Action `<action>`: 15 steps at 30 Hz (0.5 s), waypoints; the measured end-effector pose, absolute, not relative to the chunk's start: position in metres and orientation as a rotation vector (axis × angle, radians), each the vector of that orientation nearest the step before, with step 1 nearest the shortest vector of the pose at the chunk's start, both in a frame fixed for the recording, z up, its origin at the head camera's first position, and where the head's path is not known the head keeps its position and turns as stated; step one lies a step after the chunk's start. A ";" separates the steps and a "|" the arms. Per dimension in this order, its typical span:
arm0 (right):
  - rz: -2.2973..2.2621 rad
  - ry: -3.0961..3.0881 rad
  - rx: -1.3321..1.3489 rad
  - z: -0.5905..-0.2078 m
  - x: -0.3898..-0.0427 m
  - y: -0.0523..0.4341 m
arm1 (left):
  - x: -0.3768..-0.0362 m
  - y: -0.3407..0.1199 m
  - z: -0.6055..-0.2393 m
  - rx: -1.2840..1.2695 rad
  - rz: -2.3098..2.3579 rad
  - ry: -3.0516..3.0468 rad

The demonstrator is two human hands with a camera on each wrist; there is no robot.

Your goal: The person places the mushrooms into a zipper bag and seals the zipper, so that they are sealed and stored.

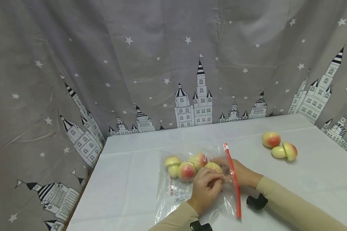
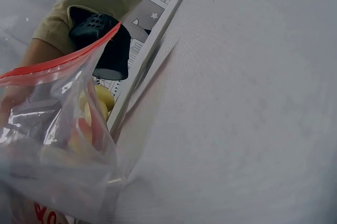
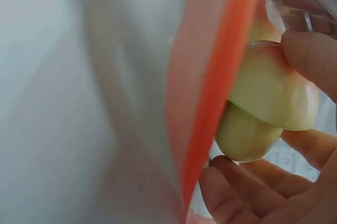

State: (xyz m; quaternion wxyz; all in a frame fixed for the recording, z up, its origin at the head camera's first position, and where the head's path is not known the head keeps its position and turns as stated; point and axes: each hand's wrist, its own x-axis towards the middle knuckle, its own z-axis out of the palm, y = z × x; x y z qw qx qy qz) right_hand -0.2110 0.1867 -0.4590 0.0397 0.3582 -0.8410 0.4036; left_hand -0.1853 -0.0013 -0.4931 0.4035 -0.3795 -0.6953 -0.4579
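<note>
A clear zip bag [image 1: 173, 211] with a red zip edge [image 1: 234, 179] lies on the table. Inside it several yellow toy mushrooms [image 1: 172, 166] with red-blushed caps sit towards the far side. My right hand [image 1: 244, 175] reaches through the bag's mouth. In the right wrist view its thumb and fingers are round a mushroom [image 3: 274, 89], thumb on the cap. My left hand [image 1: 205, 189] is over the bag from outside, fingers bent, pinching the plastic near the mouth. In the left wrist view the bag [image 2: 47, 145] shows but not the left hand.
Two more toy mushrooms [image 1: 284, 151] lie apart at the right of the white-covered table [image 1: 118, 186]. Behind and to the left hangs a grey curtain [image 1: 150, 80] printed with castles and stars. A black wrist camera [image 1: 256, 201] is on the right arm.
</note>
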 end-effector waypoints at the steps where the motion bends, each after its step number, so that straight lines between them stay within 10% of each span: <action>1: 1.239 -2.583 1.086 -0.459 -0.210 0.188 | -0.185 -0.001 -0.493 -0.957 -1.156 -1.759; 15: 1.132 -2.738 0.935 -0.457 -0.209 0.191 | -0.186 -0.002 -0.491 -0.952 -1.166 -1.771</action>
